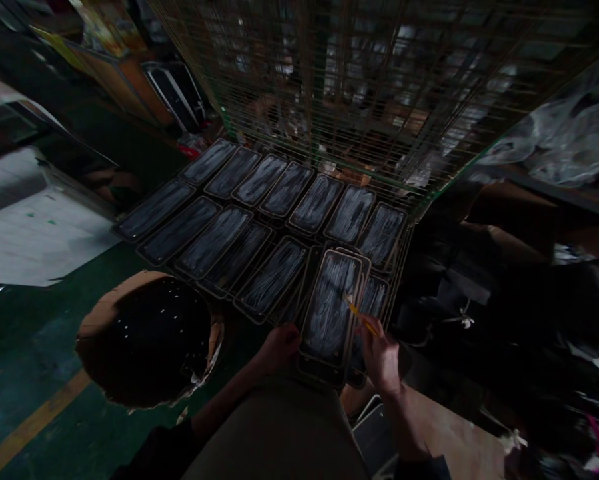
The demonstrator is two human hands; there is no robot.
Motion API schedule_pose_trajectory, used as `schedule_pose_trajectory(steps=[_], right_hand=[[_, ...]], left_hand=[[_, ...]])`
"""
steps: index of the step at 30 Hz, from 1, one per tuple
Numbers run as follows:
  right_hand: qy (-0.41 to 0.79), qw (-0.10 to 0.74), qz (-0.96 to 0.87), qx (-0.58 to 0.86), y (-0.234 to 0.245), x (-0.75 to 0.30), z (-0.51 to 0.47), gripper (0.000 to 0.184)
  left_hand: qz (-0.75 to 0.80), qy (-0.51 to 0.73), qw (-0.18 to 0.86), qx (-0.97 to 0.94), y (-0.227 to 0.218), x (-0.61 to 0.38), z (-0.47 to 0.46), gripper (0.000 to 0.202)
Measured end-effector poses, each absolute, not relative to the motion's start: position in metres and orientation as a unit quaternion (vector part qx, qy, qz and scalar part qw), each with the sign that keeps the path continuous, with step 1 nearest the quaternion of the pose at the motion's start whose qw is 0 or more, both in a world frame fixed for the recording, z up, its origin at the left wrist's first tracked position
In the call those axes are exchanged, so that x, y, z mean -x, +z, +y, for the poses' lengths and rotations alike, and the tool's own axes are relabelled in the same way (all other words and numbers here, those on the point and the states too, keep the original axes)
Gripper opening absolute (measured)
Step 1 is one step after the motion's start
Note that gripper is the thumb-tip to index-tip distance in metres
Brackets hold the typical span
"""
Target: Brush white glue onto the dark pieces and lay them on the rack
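Note:
My right hand (382, 357) is closed around the yellow handle of a small brush (360, 315). The brush's tip touches the upper right part of a dark rectangular panel (329, 313), whose face is streaked with whitish strokes. At the panel's lower left edge, my left hand (280, 343) has its fingers curled against the rim; the dim light hides how firmly it grips. Under and beside this panel lie others like it, partly covered. Similar streaked panels (279, 270) lie in two rows on a wire rack beyond my hands.
A tall wire mesh cage (319, 87) rises behind the panels. On the left, a torn-edged round cardboard drum (104, 333) stands on the green floor, near a white surface (39, 227). Dark bags and bundles (454, 293) crowd the right side, with clear plastic (569, 140) above.

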State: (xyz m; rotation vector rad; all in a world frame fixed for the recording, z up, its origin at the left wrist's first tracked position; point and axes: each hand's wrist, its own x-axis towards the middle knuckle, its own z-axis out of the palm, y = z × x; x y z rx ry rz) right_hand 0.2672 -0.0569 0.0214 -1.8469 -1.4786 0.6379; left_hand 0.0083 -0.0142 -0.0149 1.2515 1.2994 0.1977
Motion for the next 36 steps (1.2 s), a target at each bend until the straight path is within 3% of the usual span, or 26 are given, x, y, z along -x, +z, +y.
schedule_pose_trajectory(steps=[5, 11, 16, 21, 26, 34, 36], right_hand=[[0.262, 0.386, -0.530, 0.708, 0.045, -0.283, -0.042, 0.035], [0.183, 0.412, -0.547, 0.705, 0.017, -0.302, 0.020, 0.043], [0.242, 0.382, -0.577, 0.680, 0.009, -0.291, -0.004, 0.040], [0.279, 0.461, -0.510, 0.671, 0.025, -0.284, 0.005, 0.040], [0.297, 0.489, -0.508, 0.644, 0.007, -0.274, 0.051, 0.050], [0.145, 0.510, -0.418, 0.738, 0.002, -0.273, 0.023, 0.051], [0.078, 0.469, -0.386, 0.790, 0.000, -0.269, 0.001, 0.052]], left_hand=[[0.571, 0.123, 0.652, -0.483, -0.017, -0.012, -0.015, 0.028], [0.558, 0.177, 0.689, -0.428, -0.019, -0.012, -0.015, 0.034], [0.528, 0.232, 0.735, -0.357, -0.019, -0.015, -0.014, 0.046], [0.517, 0.271, 0.744, -0.325, -0.016, -0.016, -0.015, 0.055], [0.525, 0.239, 0.751, -0.322, -0.012, -0.016, -0.012, 0.058], [0.463, 0.270, 0.802, -0.263, -0.004, -0.003, 0.004, 0.049], [0.405, 0.287, 0.827, -0.265, 0.000, 0.003, 0.012, 0.047]])
